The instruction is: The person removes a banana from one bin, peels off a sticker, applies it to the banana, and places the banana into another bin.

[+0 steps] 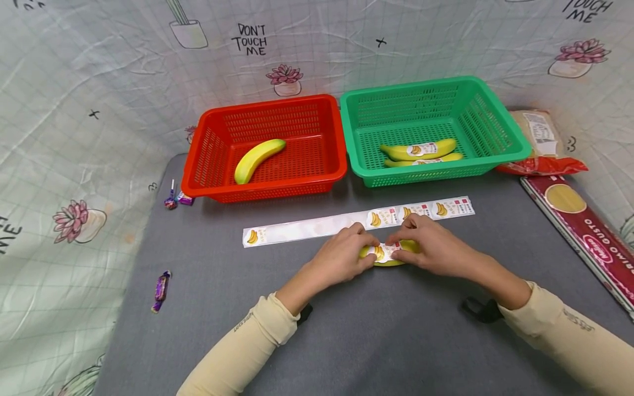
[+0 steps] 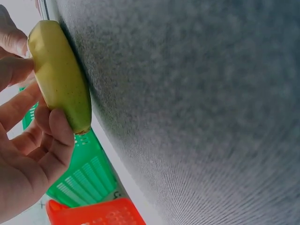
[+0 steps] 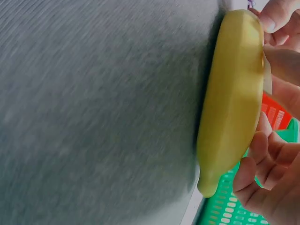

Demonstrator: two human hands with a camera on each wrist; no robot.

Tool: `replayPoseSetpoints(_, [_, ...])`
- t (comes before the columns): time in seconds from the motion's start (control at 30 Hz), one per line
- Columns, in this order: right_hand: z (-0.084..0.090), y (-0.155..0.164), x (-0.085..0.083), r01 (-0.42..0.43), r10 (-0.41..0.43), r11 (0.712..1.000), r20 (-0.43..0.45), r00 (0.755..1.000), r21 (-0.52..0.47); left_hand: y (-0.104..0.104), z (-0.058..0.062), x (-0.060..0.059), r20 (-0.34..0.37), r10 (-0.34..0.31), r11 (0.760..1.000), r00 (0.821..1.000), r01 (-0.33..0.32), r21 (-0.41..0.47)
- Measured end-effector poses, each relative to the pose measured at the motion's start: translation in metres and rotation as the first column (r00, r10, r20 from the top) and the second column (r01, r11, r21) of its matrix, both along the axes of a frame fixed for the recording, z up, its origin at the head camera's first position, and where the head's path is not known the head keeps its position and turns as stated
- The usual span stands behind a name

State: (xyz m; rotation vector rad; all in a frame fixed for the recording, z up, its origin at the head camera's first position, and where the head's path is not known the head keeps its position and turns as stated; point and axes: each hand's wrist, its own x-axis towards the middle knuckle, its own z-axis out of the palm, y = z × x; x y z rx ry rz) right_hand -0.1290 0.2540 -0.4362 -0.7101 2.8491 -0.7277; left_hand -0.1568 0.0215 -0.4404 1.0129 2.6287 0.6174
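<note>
Banana [image 3: 232, 98] lay sideways on the grey table [image 1: 396, 341], between the hands. Left hand [image 1: 339, 256] pinched the left end of a printed sticker [image 1: 381, 253] at the banana's upper side; right hand [image 1: 438, 247] pinched its right end. Sticker strip [image 1: 317, 226] lay just beyond, with three stickers toward its right end, one at its left. Red basket [image 1: 267, 194] held one banana; green basket [image 1: 446, 175] held two, both labelled.
</note>
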Motion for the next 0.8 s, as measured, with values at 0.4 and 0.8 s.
replayPoseSetpoints(0.4, [-0.005,0.022,0.006,0.002,0.002,0.999,-0.090,0.996,0.043,0.003,-0.001,-0.002,-0.009,-0.017,1.000,1.000,0.017,-0.013])
replayPoseSetpoints(0.8, [-0.004,0.020,0.003,0.004,-0.003,0.999,-0.030,1.000,0.040,0.004,-0.003,0.001,-0.035,0.025,0.997,0.999,-0.027,-0.076])
